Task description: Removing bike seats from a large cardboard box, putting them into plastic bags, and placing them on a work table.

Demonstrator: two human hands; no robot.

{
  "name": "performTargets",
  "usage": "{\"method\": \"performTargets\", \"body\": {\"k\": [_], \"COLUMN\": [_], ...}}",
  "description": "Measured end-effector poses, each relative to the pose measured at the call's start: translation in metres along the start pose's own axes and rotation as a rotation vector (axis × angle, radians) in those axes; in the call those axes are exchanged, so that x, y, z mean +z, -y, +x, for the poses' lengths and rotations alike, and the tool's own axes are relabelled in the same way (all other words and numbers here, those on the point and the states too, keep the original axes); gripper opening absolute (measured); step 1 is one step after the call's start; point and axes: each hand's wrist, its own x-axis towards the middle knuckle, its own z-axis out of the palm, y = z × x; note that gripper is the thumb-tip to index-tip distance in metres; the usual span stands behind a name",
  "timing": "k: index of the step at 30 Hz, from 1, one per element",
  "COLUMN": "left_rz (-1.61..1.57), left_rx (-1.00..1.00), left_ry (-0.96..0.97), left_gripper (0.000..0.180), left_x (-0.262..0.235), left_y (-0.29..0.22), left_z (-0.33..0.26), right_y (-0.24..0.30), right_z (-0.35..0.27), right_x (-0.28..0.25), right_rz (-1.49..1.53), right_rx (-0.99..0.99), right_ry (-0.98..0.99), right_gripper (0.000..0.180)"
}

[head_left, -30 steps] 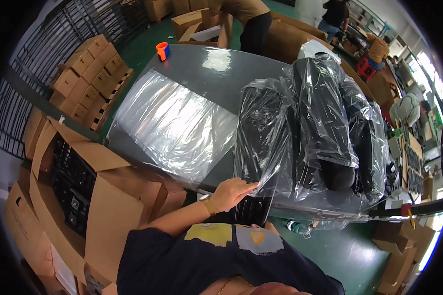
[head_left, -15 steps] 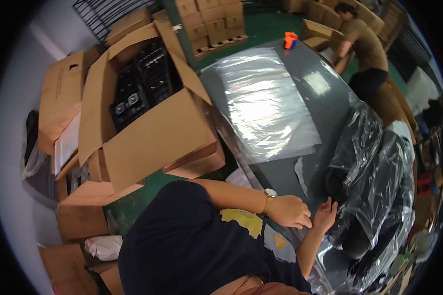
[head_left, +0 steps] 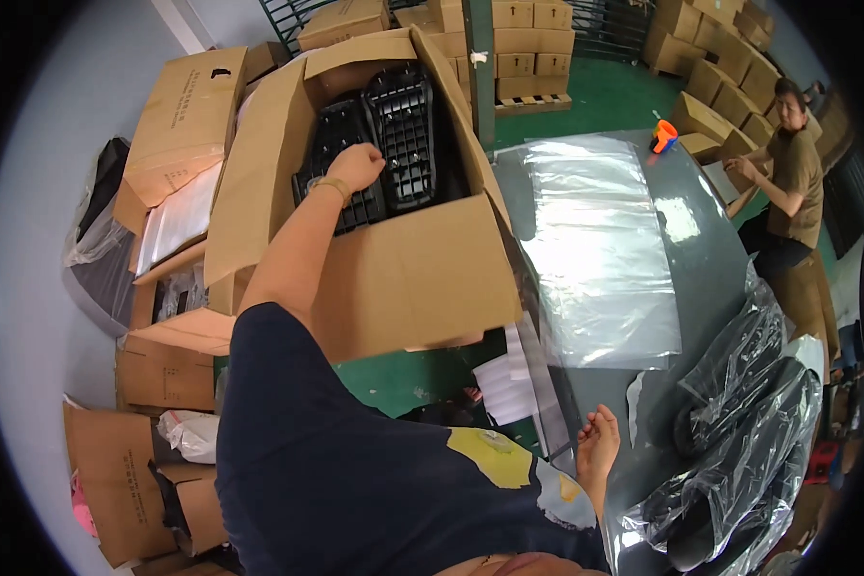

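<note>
Left hand (head_left: 357, 165) in cardboard box (head_left: 403, 278).
I see it closed on a black plastic tray (head_left: 405, 134); right hand (head_left: 597, 449) lies open on counter (head_left: 710, 278).

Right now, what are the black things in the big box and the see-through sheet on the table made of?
The black grid parts look like hard moulded plastic, matt, with ribbed openings. The clear sheet looks like thin soft plastic film: glossy, wrinkled, the grey table showing through. The big box is brown cardboard.

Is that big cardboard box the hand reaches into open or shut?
Open: the cardboard box has its flaps spread, showing black trays where the left hand reaches.
</note>
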Motion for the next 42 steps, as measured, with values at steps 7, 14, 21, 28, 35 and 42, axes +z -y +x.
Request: {"method": "performTargets", "body": {"k": [7,14,21,28,35,42], "left_rz": [0.28,0.524,0.163,-0.19,-0.402,-1.228], "left_rx": [0.206,0.302,0.478,0.534,0.393,0.211], "left_ry": [0.344,0.457,-0.014,-0.192,0.218,-0.139], "left_gripper": [0.076,0.067,0.033,0.027,0.073,0.022], "left_x": [0.084,0.169,0.061,-0.062,-0.118,-0.104], "left_y": [-0.068,-0.03,-0.055,-0.07,-0.07,0.015], "left_z": [0.035,0.059,0.056,0.023,-0.06,-0.02], "right_y": [-0.008,-0.021,0.046,0.086,0.012,-0.018], "right_z": [-0.018,-0.035,-0.029,0.001,0.039,0.034], "right_x": [0.05,0.104,0.172,0.427,0.515,0.503], "right_rz": [-0.172,-0.352,-0.534,-0.417,-0.253,-0.375], "right_rx": [-0.071,-0.036,-0.378,-0.177,0.359,0.184], "right_ry": [-0.04,0.011,0.201,0.802,1.123,0.965], "right_gripper": [0.016,0.015,0.015,0.059,0.054,0.037]}}
